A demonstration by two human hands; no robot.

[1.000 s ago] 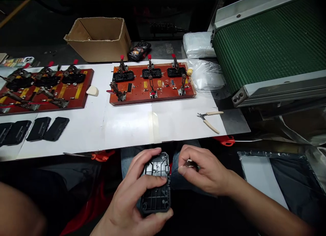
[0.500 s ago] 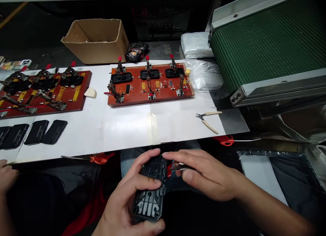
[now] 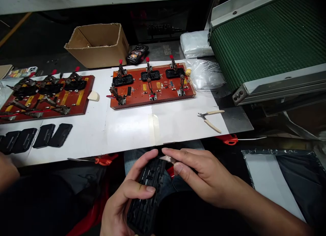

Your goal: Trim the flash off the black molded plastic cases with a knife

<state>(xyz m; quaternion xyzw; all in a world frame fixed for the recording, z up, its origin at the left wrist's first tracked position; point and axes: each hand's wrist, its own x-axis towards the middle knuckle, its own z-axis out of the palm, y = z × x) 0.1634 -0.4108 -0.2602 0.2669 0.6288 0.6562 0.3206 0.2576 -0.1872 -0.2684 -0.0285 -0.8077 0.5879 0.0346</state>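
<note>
The right grip hides part of the blade; a co-worker's blurred arm is cut off at left.

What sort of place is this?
Probably a factory workstation: a green ribbed conveyor belt, a red-brown rectangular board fitted with metal clamps, and several black rectangular plastic pieces laid out together.

Head-worn view, facing forward and down: fingers near, table beyond.
</note>
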